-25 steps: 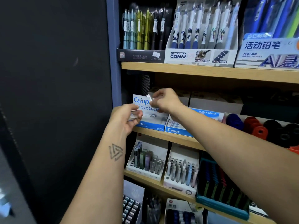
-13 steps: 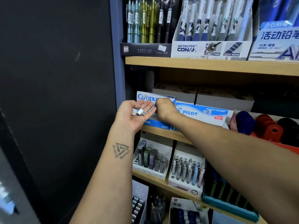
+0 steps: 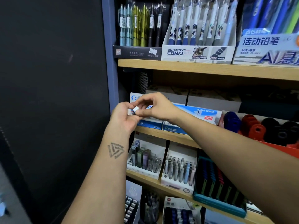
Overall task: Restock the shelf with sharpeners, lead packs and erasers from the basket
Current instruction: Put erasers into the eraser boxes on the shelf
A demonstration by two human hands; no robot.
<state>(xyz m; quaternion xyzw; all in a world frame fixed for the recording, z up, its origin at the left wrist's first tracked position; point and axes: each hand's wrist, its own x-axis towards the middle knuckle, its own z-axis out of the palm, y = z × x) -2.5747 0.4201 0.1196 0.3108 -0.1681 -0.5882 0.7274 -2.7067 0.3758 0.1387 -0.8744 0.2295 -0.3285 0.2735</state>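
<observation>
Both hands up at the blue Campus eraser box: left hand cupping small white wrapped erasers, right hand pinching one, probably to slot in.

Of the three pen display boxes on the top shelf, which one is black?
The leftmost one, the black cardboard pen box against the blue shelf post. The two to its right are white and pale blue.
</observation>
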